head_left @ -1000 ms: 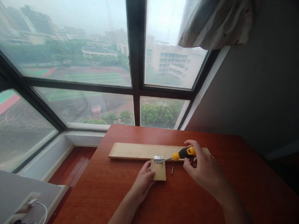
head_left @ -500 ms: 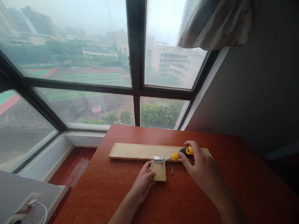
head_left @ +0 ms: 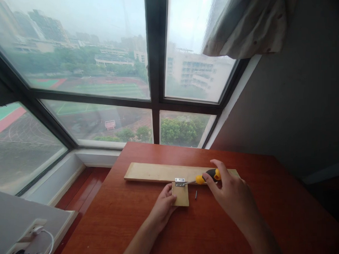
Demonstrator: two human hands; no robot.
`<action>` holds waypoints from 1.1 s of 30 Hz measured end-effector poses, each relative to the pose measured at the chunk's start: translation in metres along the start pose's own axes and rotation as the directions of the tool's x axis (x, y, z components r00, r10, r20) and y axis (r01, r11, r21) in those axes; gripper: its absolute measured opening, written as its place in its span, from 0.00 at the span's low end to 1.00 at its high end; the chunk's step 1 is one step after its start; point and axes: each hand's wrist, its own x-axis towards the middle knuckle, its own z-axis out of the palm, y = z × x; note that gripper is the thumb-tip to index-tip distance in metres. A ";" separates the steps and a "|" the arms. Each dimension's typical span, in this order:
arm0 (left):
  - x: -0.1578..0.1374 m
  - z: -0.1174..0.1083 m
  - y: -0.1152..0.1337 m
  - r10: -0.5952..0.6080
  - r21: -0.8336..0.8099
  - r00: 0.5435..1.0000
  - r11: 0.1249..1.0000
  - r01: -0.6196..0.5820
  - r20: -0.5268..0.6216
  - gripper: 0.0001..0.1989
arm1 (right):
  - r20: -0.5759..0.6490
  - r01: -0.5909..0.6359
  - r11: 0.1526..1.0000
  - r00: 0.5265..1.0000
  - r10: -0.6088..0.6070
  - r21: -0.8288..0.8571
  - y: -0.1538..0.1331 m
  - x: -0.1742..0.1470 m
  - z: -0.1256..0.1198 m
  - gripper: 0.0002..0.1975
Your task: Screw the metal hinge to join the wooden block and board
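Observation:
A long pale wooden board lies across a red-brown table. A small square wooden piece sits against its near edge, joined by a small metal hinge. My left hand rests on the left side of the small piece and holds it down. My right hand grips a yellow and black screwdriver, whose tip points left at the hinge. A single dark screw lies on the table just right of the small piece.
Large windows with dark frames stand behind the table, over a sports field and buildings. A grey wall runs along the right. A curtain hangs at the top right. A white socket with a cable sits at the bottom left.
My right hand has turned a little on the screwdriver handle, covering more of it. The left hand, boards and screw stay where they were.

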 end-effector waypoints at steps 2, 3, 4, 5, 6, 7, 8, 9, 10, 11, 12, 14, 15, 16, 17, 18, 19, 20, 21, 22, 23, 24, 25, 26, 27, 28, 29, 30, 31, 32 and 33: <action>0.000 0.000 0.000 0.000 -0.004 1.000 1.000 0.000 -0.001 0.23 | 0.000 -0.007 1.000 1.000 0.007 -0.016 0.001 0.000 0.000 0.21; 0.000 0.000 0.000 0.000 -0.004 1.000 1.000 0.000 -0.001 0.23 | 0.009 0.001 1.000 1.000 -0.001 0.014 0.002 0.000 0.000 0.21; 0.000 0.000 0.000 -0.002 -0.002 1.000 1.000 0.002 -0.002 0.23 | 0.022 0.017 0.998 1.000 -0.018 0.060 0.002 -0.001 -0.001 0.22; 0.000 0.000 0.000 -0.003 0.001 1.000 1.000 0.003 -0.004 0.24 | 0.036 0.039 0.993 0.998 -0.044 0.112 0.002 -0.002 -0.001 0.24; 0.000 0.000 0.000 -0.004 0.004 1.000 1.000 0.004 -0.006 0.24 | 0.047 0.064 0.985 0.996 -0.073 0.159 0.002 -0.003 -0.002 0.26; 0.000 0.000 0.000 -0.004 0.005 1.000 1.000 0.004 -0.008 0.23 | 0.050 0.088 0.978 0.994 -0.099 0.191 0.002 -0.003 -0.002 0.27; 0.000 0.000 0.000 -0.004 0.006 1.000 1.000 0.004 -0.009 0.23 | 0.042 0.107 0.974 0.992 -0.117 0.198 0.001 -0.004 -0.002 0.28; 0.000 0.000 0.000 -0.004 0.006 1.000 1.000 0.004 -0.010 0.23 | 0.024 0.116 0.977 0.992 -0.122 0.177 0.000 -0.004 -0.003 0.27; 0.000 0.000 0.000 -0.003 0.005 1.000 1.000 0.003 -0.011 0.23 | 0.001 0.110 0.985 0.994 -0.111 0.130 -0.001 -0.003 -0.003 0.26; 0.000 0.000 0.000 -0.001 0.003 1.000 1.000 0.001 -0.010 0.24 | -0.022 0.088 0.994 0.996 -0.086 0.062 -0.002 -0.003 -0.003 0.25; 0.000 0.000 0.000 0.000 0.001 1.000 1.000 0.000 -0.009 0.23 | -0.038 0.053 0.998 0.998 -0.054 -0.016 -0.003 -0.002 -0.002 0.24; 0.000 0.000 0.000 0.001 -0.003 1.000 1.000 -0.001 -0.004 0.23 | -0.046 -0.012 0.990 0.999 0.005 -0.143 -0.003 0.000 -0.002 0.22; 0.000 0.000 0.000 0.000 -0.004 1.000 1.000 0.000 -0.001 0.23 | -0.041 -0.025 0.985 0.999 0.018 -0.171 -0.003 0.001 -0.002 0.22; -0.001 0.001 0.000 -0.002 -0.003 1.000 1.000 0.002 -0.001 0.23 | -0.037 -0.022 0.985 0.999 0.016 -0.171 -0.002 0.001 -0.002 0.21; -0.001 0.001 0.000 -0.002 -0.002 1.000 1.000 0.002 -0.002 0.23 | -0.038 -0.007 0.989 0.999 0.001 -0.148 -0.001 0.001 -0.002 0.21; -0.001 0.000 0.000 -0.002 0.001 1.000 1.000 0.002 -0.004 0.23 | -0.041 0.019 0.994 0.999 -0.024 -0.109 0.000 0.001 -0.002 0.21; -0.001 0.000 0.000 -0.002 0.004 1.000 1.000 0.002 -0.007 0.23 | -0.043 0.048 0.997 0.998 -0.051 -0.061 0.001 0.000 -0.002 0.21; 0.000 0.000 0.000 0.000 0.008 1.000 1.000 0.001 -0.009 0.23 | -0.043 0.076 0.997 0.996 -0.076 -0.015 0.001 0.000 -0.001 0.22; 0.000 0.000 -0.001 0.000 0.012 1.000 1.000 0.000 -0.010 0.23 | -0.043 0.097 0.995 0.994 -0.096 0.022 0.002 -0.001 -0.001 0.23; 0.000 0.000 -0.001 0.000 0.014 1.000 1.000 0.000 -0.011 0.23 | -0.044 0.110 0.993 0.993 -0.108 0.042 0.002 -0.001 0.000 0.24; 0.000 0.000 -0.001 -0.002 0.014 1.000 1.000 0.002 -0.010 0.23 | -0.050 0.112 0.993 0.993 -0.110 0.040 0.002 -0.001 0.000 0.24; 0.000 0.000 -0.001 -0.003 0.012 1.000 1.000 0.003 -0.009 0.23 | -0.060 0.100 0.995 0.993 -0.099 0.016 0.002 -0.001 0.000 0.24; 0.000 -0.001 -0.001 -0.003 0.007 1.000 1.000 0.004 -0.009 0.23 | -0.071 0.078 0.997 0.994 -0.079 -0.024 0.002 -0.001 0.001 0.23; 0.000 -0.001 -0.001 -0.004 0.002 1.000 1.000 0.004 -0.008 0.23 | -0.080 0.050 0.996 0.995 -0.056 -0.068 0.002 0.000 0.001 0.23; 0.000 -0.001 -0.001 -0.004 -0.003 1.000 1.000 0.004 -0.009 0.23 | -0.081 0.025 0.995 0.996 -0.034 -0.101 0.003 0.001 0.001 0.22; 0.000 -0.001 -0.001 -0.003 -0.006 1.000 1.000 0.003 -0.011 0.23 | -0.076 0.012 0.993 0.997 -0.021 -0.115 0.003 0.001 0.001 0.21; 0.000 -0.001 -0.001 -0.003 -0.007 1.000 1.000 0.003 -0.014 0.23 | -0.065 0.012 0.994 0.998 -0.019 -0.105 0.003 0.001 0.001 0.20; 0.000 -0.001 -0.001 -0.004 -0.006 1.000 1.000 0.004 -0.018 0.24 | -0.052 0.023 0.997 0.998 -0.026 -0.073 0.004 0.001 0.001 0.19; 0.000 0.000 -0.001 -0.005 -0.004 1.000 1.000 0.005 -0.021 0.24 | -0.039 0.039 0.999 0.998 -0.039 -0.023 0.005 0.001 0.001 0.19; 0.000 0.000 -0.001 -0.006 -0.002 1.000 1.000 0.006 -0.023 0.24 | -0.027 0.059 0.998 0.998 -0.058 0.035 0.005 0.001 0.000 0.20; 0.000 0.000 -0.001 -0.007 0.000 1.000 1.000 0.007 -0.024 0.24 | -0.017 0.078 0.993 0.997 -0.077 0.091 0.005 0.001 0.000 0.21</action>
